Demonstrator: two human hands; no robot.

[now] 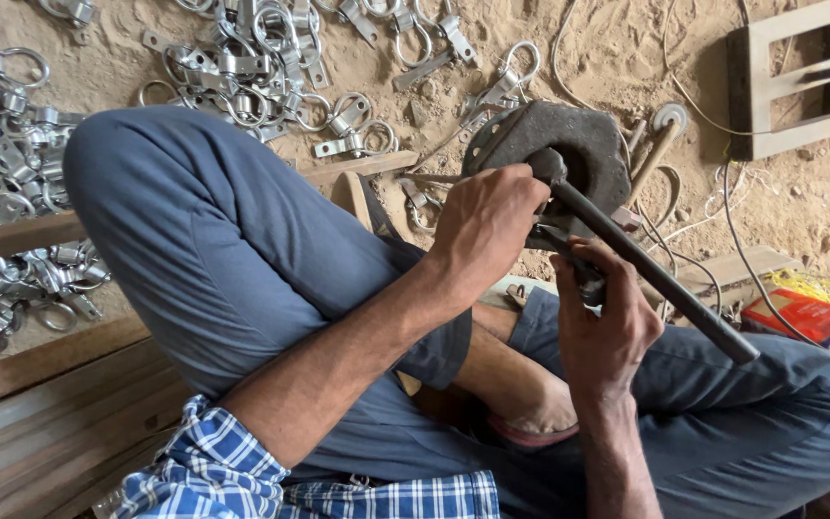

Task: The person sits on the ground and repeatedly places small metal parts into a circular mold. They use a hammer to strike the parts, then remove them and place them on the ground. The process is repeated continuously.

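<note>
The left hand (482, 226) is clenched on a small part against the dark anvil block (569, 144). Just beside it, the right hand (602, 322) grips the hammer (646, 264) by its handle. Beyond the fingers, metal clamps (252, 67) lie heaped on sand; the held part is hidden.

A single head-worn camera looks steeply down, close over the seated person's lap, toward the sandy floor (617, 58).
</note>
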